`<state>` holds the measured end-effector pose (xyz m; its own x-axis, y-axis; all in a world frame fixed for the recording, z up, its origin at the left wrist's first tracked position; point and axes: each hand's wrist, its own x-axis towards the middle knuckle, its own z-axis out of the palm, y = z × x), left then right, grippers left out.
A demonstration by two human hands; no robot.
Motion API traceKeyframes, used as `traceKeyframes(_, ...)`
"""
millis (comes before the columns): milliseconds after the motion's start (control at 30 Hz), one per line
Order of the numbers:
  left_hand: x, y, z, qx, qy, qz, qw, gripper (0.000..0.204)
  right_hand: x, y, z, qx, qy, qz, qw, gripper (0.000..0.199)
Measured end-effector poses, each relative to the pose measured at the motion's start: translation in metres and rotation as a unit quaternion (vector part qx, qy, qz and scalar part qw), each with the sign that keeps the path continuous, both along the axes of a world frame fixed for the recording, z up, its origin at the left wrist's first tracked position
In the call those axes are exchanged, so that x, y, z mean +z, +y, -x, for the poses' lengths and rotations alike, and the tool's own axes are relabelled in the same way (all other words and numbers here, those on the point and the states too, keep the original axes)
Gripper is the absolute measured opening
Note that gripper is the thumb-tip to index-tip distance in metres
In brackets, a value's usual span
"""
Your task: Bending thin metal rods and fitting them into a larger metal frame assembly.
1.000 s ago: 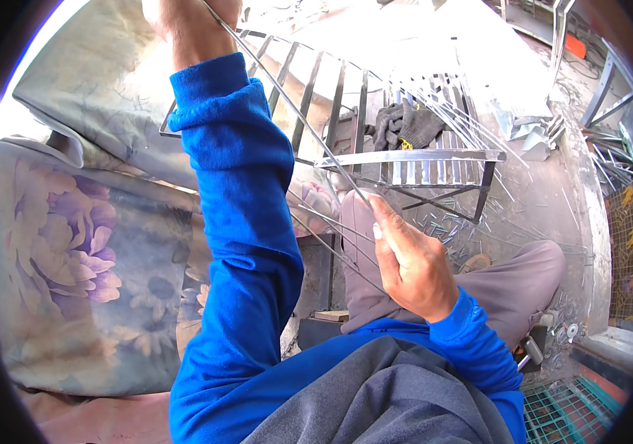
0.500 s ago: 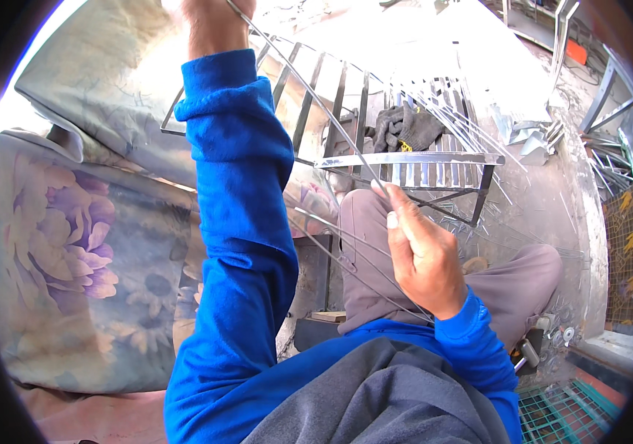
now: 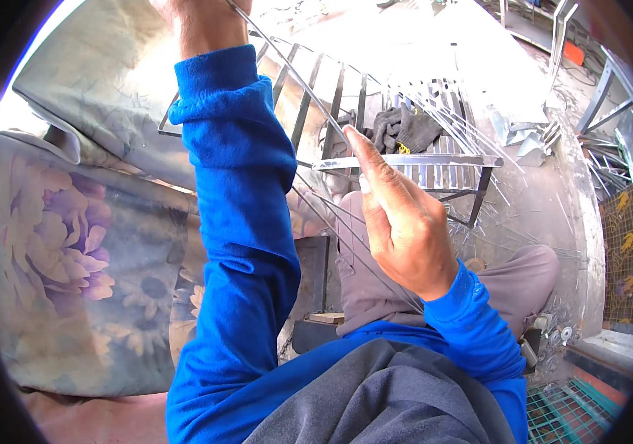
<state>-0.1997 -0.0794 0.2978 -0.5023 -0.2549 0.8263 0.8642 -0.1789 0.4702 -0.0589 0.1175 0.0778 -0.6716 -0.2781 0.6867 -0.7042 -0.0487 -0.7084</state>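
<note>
My left arm reaches far forward in a blue sleeve. Only the wrist and base of my left hand (image 3: 209,26) show at the top edge; the fingers are cut off. A thin grey metal rod (image 3: 294,70) slants from beside that hand down to my right hand (image 3: 409,229). The right index finger is stretched along the rod's lower end, with the thumb tucked beneath it, so the hand is closed on the rod. More thin metal rods (image 3: 364,255) pass behind the right hand, across my lap; how they are held is hidden.
Ahead stands a slatted metal frame (image 3: 405,161), with dark grey gloves (image 3: 409,129) and loose metal strips on it. Floral cloth (image 3: 58,244) drapes the left side. Metal scraps (image 3: 527,137) lie at right, near a green wire grid (image 3: 568,411).
My right hand has slid forward and left along the rod, nearer the left hand. The rods over my lap have shifted with it. My left arm has barely moved.
</note>
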Motion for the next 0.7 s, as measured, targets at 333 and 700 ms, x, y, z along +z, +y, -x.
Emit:
traceKeyframes(333,-0.004,0.001,0.01,-0.005,-0.033,-0.018,0.999,0.031,-0.006,-0.006,-0.006,0.025,-0.011,0.011,1.0,0.05)
traceKeyframes(700,-0.014,-0.024,0.027,0.031,-0.024,-0.051,0.998,0.027,-0.043,0.033,-0.004,-0.049,0.023,-0.02,0.998,0.051)
